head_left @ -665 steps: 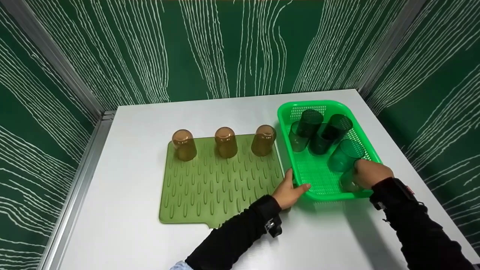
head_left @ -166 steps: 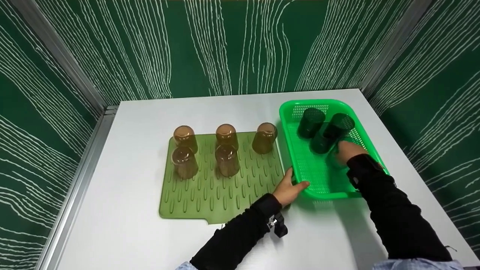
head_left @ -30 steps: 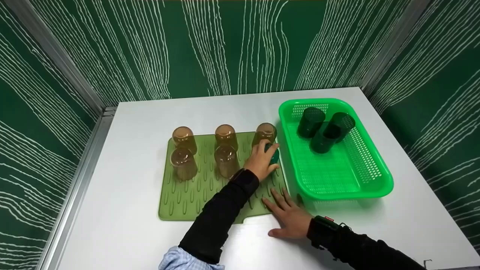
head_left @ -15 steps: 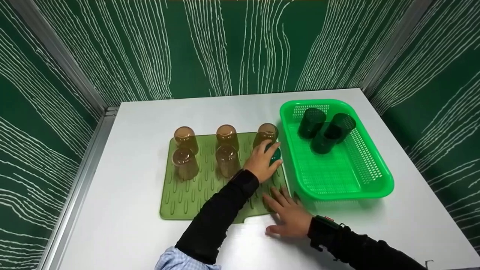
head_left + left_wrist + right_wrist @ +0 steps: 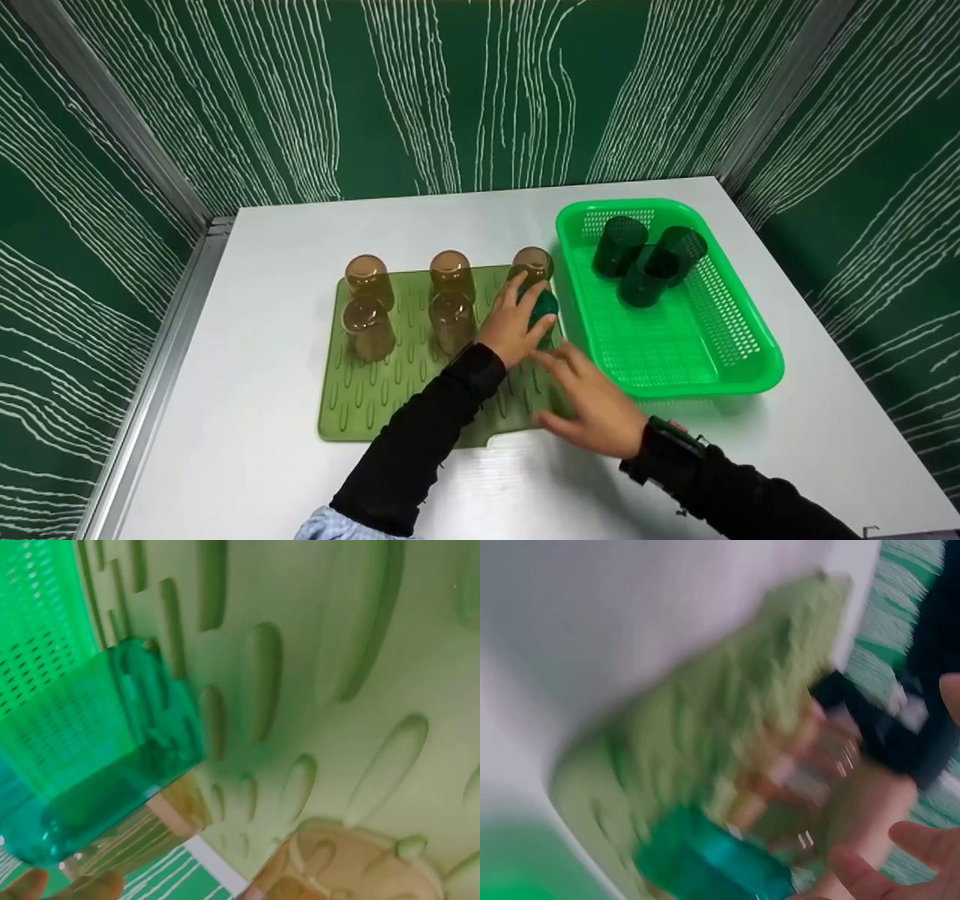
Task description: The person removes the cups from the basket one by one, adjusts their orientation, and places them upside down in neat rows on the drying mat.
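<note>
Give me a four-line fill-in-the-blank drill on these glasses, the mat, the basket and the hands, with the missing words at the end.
1. The hand with its fingers at the teal glass is the person's ____ one.
2. Brown glasses standing on the green mat number ____.
3. The green basket holds ____ dark glasses.
4. In the head view, the basket lies to the ____ of the mat.

Missing words: left; five; three; right.
</note>
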A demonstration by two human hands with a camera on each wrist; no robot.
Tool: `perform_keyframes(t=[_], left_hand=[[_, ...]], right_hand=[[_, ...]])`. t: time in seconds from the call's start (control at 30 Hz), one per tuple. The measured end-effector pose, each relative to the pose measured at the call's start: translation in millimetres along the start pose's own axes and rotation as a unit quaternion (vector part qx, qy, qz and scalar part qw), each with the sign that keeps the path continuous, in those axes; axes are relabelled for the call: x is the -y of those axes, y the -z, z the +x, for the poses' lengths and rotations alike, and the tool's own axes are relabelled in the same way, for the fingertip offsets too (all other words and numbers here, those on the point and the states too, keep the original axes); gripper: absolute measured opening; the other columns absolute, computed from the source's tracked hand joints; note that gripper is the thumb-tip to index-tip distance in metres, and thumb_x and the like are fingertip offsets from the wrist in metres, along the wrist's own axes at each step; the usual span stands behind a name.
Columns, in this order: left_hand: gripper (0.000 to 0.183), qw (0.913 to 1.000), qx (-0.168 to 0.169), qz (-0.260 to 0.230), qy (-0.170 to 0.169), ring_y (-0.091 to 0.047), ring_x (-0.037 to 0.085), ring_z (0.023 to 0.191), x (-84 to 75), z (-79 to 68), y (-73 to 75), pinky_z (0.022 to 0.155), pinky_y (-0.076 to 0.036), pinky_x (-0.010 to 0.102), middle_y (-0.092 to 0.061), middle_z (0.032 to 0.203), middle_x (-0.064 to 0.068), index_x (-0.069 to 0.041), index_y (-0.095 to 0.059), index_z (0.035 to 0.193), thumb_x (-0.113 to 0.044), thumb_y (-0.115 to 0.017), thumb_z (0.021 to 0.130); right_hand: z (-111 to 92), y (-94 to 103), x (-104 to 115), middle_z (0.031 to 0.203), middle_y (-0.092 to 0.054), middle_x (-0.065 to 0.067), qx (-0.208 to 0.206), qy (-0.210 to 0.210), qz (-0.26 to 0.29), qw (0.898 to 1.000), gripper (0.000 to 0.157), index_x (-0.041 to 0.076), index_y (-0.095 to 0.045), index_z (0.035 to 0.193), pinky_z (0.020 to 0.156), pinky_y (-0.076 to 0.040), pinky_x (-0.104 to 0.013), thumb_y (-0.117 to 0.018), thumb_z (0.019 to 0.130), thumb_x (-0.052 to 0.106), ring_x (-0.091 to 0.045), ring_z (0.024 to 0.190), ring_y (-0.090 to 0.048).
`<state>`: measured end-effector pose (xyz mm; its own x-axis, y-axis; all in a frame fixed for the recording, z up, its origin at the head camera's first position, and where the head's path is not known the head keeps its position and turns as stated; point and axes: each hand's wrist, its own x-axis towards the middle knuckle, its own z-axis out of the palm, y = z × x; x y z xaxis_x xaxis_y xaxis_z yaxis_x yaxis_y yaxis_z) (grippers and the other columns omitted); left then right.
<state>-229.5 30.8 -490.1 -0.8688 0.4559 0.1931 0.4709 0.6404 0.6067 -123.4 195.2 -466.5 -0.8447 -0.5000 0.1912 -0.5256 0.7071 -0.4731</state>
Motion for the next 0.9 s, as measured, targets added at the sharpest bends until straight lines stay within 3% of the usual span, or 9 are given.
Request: perform_keyframes(t=[0.1,0.27,0.33,0.4,0.5,0.63,0.77,0.9], left_hand=[[0.052,0.9989,-0.04,0.008,-0.023,-0.022,0.031,0.15,-3.1,-3.2,2.1,0.121,-0.028,0.036,-0.022,0.162,0.012,-0.016,-0.034,0.152,-0.037,-0.044,0.105],[0.04,0.9867,-0.121,-0.005,-0.109,-0.036,0.03,0.143,-14.6,-6.6,-6.7,0.12,-0.027,0.029,-0.041,0.149,0.015,-0.007,-0.049,0.14,-0.026,-0.048,0.105],[0.038,0.9838,-0.123,-0.032,-0.126,-0.04,0.027,0.14,-22.9,-8.8,-11.7,0.118,-0.03,0.027,-0.045,0.145,0.015,-0.005,-0.051,0.137,-0.024,-0.05,0.104],[0.04,0.9848,-0.099,-0.071,-0.124,-0.041,0.026,0.139,-32.0,-12.1,-16.7,0.117,-0.031,0.026,-0.045,0.145,0.016,-0.005,-0.049,0.139,-0.024,-0.051,0.103],[0.047,0.9887,-0.038,-0.118,-0.085,-0.041,0.024,0.14,-45.3,-17.7,-25.9,0.116,-0.033,0.027,-0.041,0.148,0.014,-0.005,-0.043,0.144,-0.028,-0.052,0.103],[0.059,0.9855,0.028,-0.167,0.003,-0.04,0.024,0.141,-57.9,-23.0,-39.0,0.115,-0.036,0.033,-0.036,0.152,0.013,-0.006,-0.035,0.149,-0.036,-0.054,0.102],[0.072,0.9723,0.06,-0.21,0.085,-0.033,0.025,0.146,-63.4,-24.0,-50.3,0.117,-0.033,0.038,-0.029,0.158,0.013,-0.006,-0.023,0.154,-0.041,-0.056,0.1],[0.082,0.9593,0.073,-0.237,0.135,-0.028,0.026,0.148,-63.0,-22.6,-56.8,0.119,-0.031,0.041,-0.024,0.161,0.015,-0.008,-0.012,0.157,-0.044,-0.057,0.098]], right_hand=[[9,19.9,-8,0.14,-0.046,-0.023,-0.06,-0.009,-0.011,0.998,0.079,0.011,-0.04,0.149,0.101,-0.045,-0.058,-0.078,0.084,0.035,-0.042,0.132,-0.045],[25,47.7,-32,0.14,-0.042,-0.027,-0.121,-0.028,-0.031,0.992,0.079,0.007,-0.038,0.149,0.104,-0.041,-0.058,-0.078,0.085,0.031,-0.044,0.135,-0.04],[30,55.8,-42,0.14,-0.042,-0.027,-0.136,-0.034,-0.039,0.989,0.08,0.005,-0.037,0.149,0.106,-0.039,-0.057,-0.078,0.085,0.029,-0.044,0.135,-0.039],[35,61.3,-52,0.142,-0.041,-0.028,-0.149,-0.039,-0.052,0.987,0.081,0.002,-0.037,0.149,0.109,-0.035,-0.059,-0.078,0.084,0.028,-0.046,0.138,-0.035],[40,67.2,-66,0.144,-0.04,-0.029,-0.161,-0.046,-0.078,0.983,0.079,0.0,-0.038,0.148,0.113,-0.03,-0.058,-0.078,0.085,0.027,-0.048,0.14,-0.031],[47,71.1,-84,0.147,-0.04,-0.028,-0.163,-0.068,-0.11,0.978,0.077,0.002,-0.037,0.149,0.115,-0.029,-0.054,-0.074,0.088,0.03,-0.045,0.139,-0.035],[54,76.2,-103,0.147,-0.039,-0.028,-0.159,-0.106,-0.108,0.976,0.073,0.003,-0.035,0.15,0.115,-0.029,-0.054,-0.07,0.092,0.031,-0.045,0.136,-0.037],[63,84.4,-118,0.149,-0.036,-0.029,-0.156,-0.147,-0.09,0.973,0.071,0.002,-0.033,0.151,0.117,-0.025,-0.054,-0.065,0.095,0.032,-0.046,0.138,-0.033]])
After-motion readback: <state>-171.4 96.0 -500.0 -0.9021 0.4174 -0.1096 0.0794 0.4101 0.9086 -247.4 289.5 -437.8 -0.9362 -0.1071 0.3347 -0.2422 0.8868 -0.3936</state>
